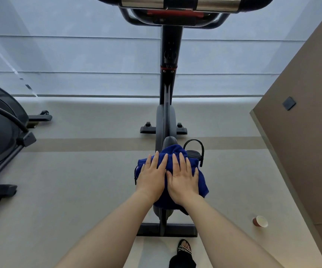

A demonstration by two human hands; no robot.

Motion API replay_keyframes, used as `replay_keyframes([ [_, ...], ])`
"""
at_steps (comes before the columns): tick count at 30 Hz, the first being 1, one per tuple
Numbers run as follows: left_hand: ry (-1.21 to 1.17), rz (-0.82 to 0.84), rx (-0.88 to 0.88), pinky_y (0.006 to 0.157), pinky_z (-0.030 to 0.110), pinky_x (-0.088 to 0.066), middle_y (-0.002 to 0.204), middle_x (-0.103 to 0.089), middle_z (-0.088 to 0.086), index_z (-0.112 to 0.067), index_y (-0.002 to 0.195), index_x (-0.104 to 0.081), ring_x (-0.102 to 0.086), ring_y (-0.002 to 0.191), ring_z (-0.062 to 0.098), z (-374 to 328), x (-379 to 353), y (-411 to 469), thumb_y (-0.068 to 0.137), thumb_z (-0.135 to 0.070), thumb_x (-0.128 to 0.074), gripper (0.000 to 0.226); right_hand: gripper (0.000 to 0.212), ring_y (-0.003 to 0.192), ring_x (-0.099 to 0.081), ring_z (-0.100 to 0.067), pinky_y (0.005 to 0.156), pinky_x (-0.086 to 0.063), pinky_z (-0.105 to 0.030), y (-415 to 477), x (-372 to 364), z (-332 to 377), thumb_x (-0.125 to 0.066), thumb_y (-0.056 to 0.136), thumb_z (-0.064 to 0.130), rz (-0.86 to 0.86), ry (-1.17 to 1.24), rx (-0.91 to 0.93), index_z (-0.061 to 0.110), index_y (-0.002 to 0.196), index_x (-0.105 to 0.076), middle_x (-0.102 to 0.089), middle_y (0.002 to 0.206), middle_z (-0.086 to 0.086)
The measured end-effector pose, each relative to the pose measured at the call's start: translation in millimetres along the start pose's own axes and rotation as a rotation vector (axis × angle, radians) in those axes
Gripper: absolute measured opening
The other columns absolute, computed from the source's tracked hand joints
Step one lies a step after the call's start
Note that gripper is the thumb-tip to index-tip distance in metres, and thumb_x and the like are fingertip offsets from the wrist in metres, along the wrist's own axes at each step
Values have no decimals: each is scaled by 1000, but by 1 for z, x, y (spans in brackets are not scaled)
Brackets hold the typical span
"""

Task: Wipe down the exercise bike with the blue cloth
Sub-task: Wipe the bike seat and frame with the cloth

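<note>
On the head view, my left hand (151, 176) and right hand (183, 178) lie flat side by side, fingers straight, pressing the cloth (173, 149). It drapes over the near end of the bike (170, 55). A cup (260, 221) is on the floor (79, 171), right of the bike.

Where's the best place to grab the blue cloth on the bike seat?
Probably its loose right edge: the cloth droops free off the seat there, so pinch it from the right. The middle lies flat under the left hand and right hand.
</note>
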State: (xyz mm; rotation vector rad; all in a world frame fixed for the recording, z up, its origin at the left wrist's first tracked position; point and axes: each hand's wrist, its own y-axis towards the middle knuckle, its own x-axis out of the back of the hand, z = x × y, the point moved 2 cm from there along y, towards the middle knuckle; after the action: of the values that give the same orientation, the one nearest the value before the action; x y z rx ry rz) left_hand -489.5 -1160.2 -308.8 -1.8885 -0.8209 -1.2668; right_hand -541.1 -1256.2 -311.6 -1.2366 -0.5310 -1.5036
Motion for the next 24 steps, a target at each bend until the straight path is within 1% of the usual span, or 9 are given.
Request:
replay_keyframes([
  [2,-36,-20,30,119,42,-10,158,3,4,-26,148,0,4,145,28,-5,-1,14,100,-24,-30,57,58,144,10,-16,117,0,-46,14,5,-4,-17,98,43,24,28,13,29,147,11,12,158,4],
  [4,-71,-12,38,118,43,-11,158,5,1,-27,148,0,5,145,27,-9,-1,31,99,-24,-31,57,57,145,2,-18,117,-9,-46,30,11,-7,-20,98,41,50,80,12,27,147,7,7,158,3],
  [7,-100,-7,44,118,45,-13,158,6,-2,-28,148,-2,5,145,26,-12,0,56,99,-23,-32,58,58,143,-12,-19,111,-28,-43,56,20,-12,-23,98,39,110,158,42,25,147,3,3,157,3],
  [9,-120,-17,50,118,46,-14,158,5,-3,-29,148,-3,5,145,25,-14,0,67,98,-20,-33,58,58,142,-16,-18,107,-33,-44,70,22,-17,-25,98,38,158,193,75,26,147,4,4,156,5],
  [13,-190,-21,54,119,36,-10,158,0,-3,-27,148,-8,2,145,21,-14,3,82,98,-17,-33,56,57,138,-23,-19,105,-35,-44,87,22,-21,-25,98,37,164,266,125,28,147,2,-3,153,7],
  [16,-210,-5,31,116,37,-21,157,-7,0,-27,147,-11,-11,144,20,-10,5,86,96,-15,-36,59,58,137,-23,-23,109,-29,-40,90,24,-21,-27,99,33,186,298,151,22,148,1,-6,154,0],
  [19,-164,22,25,109,39,-33,155,-15,3,-29,147,-12,-26,137,26,-6,11,83,94,-16,-37,60,59,130,-33,-30,106,-32,-43,87,30,-20,-28,99,34,219,270,154,21,148,2,-8,153,-5],
  [22,-107,68,39,109,39,-32,153,-20,7,-28,147,-11,-33,131,30,-7,19,75,96,-20,-34,57,59,125,-39,-34,103,-36,-45,82,35,-21,-29,99,36,236,199,141,21,148,0,-14,152,-7],
  [24,-101,82,47,109,37,-31,151,-25,7,-26,147,-13,-34,129,29,-8,24,65,99,-24,-32,52,59,125,-39,-33,102,-36,-45,74,39,-21,-32,98,36,238,154,142,22,148,-4,-17,152,-7],
])
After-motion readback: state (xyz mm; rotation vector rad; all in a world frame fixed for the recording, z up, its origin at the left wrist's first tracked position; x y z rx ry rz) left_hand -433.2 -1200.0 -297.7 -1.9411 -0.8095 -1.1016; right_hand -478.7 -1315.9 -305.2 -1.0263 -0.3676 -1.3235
